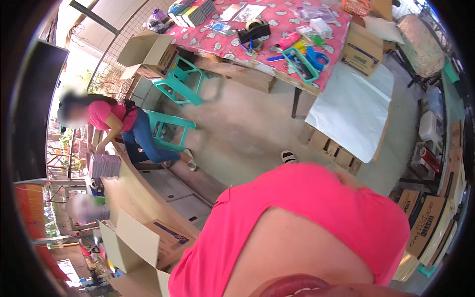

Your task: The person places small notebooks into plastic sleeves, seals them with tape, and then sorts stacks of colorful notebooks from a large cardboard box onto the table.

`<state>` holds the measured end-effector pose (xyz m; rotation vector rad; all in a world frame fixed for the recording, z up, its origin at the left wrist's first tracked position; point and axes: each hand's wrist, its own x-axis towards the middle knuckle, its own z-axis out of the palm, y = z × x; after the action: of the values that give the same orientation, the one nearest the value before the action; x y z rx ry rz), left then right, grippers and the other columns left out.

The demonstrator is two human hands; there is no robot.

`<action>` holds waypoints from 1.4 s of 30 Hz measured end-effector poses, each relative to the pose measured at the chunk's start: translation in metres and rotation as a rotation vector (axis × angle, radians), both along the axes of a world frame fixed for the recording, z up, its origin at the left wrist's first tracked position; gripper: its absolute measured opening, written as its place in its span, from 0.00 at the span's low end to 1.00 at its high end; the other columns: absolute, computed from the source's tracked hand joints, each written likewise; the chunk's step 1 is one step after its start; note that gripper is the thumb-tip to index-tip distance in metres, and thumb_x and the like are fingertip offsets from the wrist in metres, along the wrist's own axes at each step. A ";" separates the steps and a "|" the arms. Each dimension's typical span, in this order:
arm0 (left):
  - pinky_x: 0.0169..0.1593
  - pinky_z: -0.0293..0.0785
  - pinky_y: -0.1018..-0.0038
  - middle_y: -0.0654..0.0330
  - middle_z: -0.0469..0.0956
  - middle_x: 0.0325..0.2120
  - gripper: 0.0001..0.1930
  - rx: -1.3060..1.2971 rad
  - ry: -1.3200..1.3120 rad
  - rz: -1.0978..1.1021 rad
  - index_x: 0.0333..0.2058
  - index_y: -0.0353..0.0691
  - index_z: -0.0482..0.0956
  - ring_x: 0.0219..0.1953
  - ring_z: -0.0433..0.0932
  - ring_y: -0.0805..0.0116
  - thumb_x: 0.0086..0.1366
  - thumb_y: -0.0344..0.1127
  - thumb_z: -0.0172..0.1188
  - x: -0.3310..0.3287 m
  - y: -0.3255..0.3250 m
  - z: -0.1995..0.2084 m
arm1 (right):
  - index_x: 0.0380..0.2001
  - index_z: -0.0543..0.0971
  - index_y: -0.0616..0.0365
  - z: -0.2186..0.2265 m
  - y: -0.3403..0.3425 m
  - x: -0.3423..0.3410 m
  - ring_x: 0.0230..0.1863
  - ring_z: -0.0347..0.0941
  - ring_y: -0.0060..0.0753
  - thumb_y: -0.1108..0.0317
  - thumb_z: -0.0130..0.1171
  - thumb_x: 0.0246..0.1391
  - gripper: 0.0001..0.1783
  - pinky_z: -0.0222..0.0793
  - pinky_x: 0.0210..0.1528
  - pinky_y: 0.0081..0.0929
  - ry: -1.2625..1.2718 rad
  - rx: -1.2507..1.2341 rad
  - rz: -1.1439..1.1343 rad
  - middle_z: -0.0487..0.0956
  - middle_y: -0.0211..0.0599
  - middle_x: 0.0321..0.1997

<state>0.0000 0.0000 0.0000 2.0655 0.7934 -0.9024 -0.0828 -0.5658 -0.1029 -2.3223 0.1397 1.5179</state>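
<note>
We cannot tell our hands' state: both are hidden. The pale sheet (354,111), right of centre, we judge light, slippery, easily creased; grip opposite edges.

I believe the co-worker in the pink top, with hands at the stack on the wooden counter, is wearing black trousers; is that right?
Not quite: the trousers are blue jeans, not black, as the head view shows. The co-worker does wear a pink top, with hands at the stack on the wooden counter.
</note>
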 end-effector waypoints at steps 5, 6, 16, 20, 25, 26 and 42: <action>0.34 0.71 0.68 0.57 0.78 0.27 0.30 -0.129 -0.060 0.091 0.39 0.39 0.80 0.27 0.74 0.69 0.62 0.62 0.46 0.127 -0.005 0.015 | 0.36 0.78 0.62 0.008 -0.028 0.277 0.38 0.74 0.50 0.55 0.49 0.52 0.20 0.68 0.39 0.46 -0.483 0.074 0.478 0.78 0.48 0.38; 0.34 0.71 0.68 0.57 0.78 0.28 0.30 -0.103 -0.057 0.139 0.40 0.39 0.80 0.27 0.74 0.68 0.62 0.62 0.46 0.135 0.013 0.019 | 0.35 0.79 0.60 0.025 0.015 0.332 0.37 0.74 0.50 0.50 0.48 0.54 0.23 0.68 0.40 0.45 -0.348 0.071 0.514 0.79 0.48 0.36; 0.37 0.70 0.68 0.58 0.78 0.35 0.32 -0.240 0.029 0.133 0.45 0.40 0.77 0.33 0.74 0.68 0.61 0.64 0.45 0.340 0.095 0.032 | 0.47 0.75 0.55 0.140 0.236 0.603 0.44 0.74 0.40 0.44 0.48 0.55 0.27 0.70 0.45 0.36 -0.473 0.461 -0.010 0.77 0.47 0.45; 0.39 0.70 0.68 0.58 0.78 0.38 0.33 -0.396 0.173 0.181 0.47 0.40 0.76 0.36 0.74 0.67 0.61 0.65 0.44 0.433 0.139 0.060 | 0.52 0.72 0.52 0.149 0.280 0.586 0.42 0.74 0.42 0.38 0.46 0.54 0.33 0.69 0.49 0.37 0.216 0.259 -0.013 0.74 0.53 0.49; 0.46 0.67 0.71 0.59 0.73 0.49 0.32 -0.450 -0.169 -0.345 0.55 0.43 0.69 0.46 0.72 0.65 0.61 0.61 0.47 0.685 0.101 0.138 | 0.45 0.77 0.59 0.154 0.311 0.670 0.44 0.74 0.40 0.40 0.44 0.56 0.32 0.69 0.44 0.41 -0.165 0.368 0.196 0.78 0.42 0.43; 0.53 0.63 0.65 0.57 0.70 0.52 0.32 -0.433 -0.225 -0.449 0.55 0.38 0.68 0.52 0.66 0.65 0.62 0.59 0.47 0.736 0.060 0.169 | 0.45 0.77 0.57 0.168 0.310 0.691 0.42 0.74 0.36 0.43 0.45 0.57 0.29 0.70 0.41 0.37 -0.103 0.492 -0.069 0.78 0.38 0.42; 0.48 0.69 0.64 0.49 0.77 0.41 0.26 -0.109 -0.564 -1.692 0.47 0.38 0.75 0.44 0.76 0.58 0.62 0.54 0.50 1.101 -0.263 0.100 | 0.54 0.65 0.58 0.177 0.310 0.967 0.50 0.67 0.38 0.55 0.56 0.53 0.28 0.67 0.49 0.36 -0.121 1.148 -1.728 0.69 0.44 0.53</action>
<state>1.1013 -0.2634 0.1005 2.3879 -1.5109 -0.9187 0.8842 -0.2554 0.0743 -0.6738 0.7309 0.2615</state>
